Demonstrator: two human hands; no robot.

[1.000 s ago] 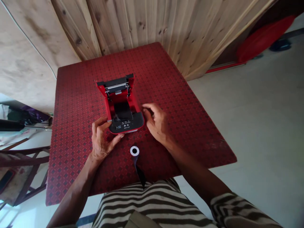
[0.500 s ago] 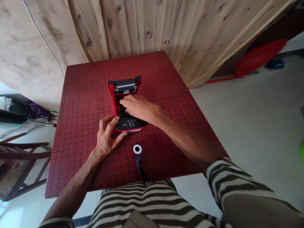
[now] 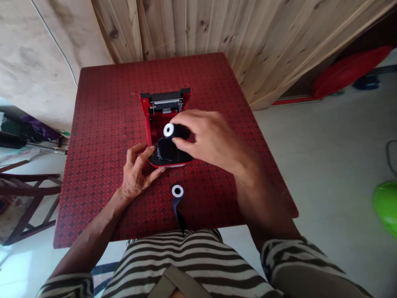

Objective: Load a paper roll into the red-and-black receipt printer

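Note:
A small red and black printer (image 3: 154,120) with its lid open stands in the middle of a red patterned table (image 3: 102,124). My right hand (image 3: 211,138) is raised over it and grips a dark ribbon roll (image 3: 173,131) with a white core; a dark strip hangs from the roll toward the printer's front. My left hand (image 3: 136,174) rests on the table, fingers touching the printer's front left corner. A second roll (image 3: 177,191) with a white core lies near the table's front edge, its dark tail trailing toward my lap.
A wooden plank wall (image 3: 198,29) rises behind the table. At the left stand a dark wooden chair (image 3: 21,198) and some clutter. On the pale floor at the right lie a red object (image 3: 347,70) and a green one (image 3: 386,203).
My right hand reached into the open printer, then lifted out holding a dark roll. My left hand stayed at the printer's front corner. The roll on the table has not moved.

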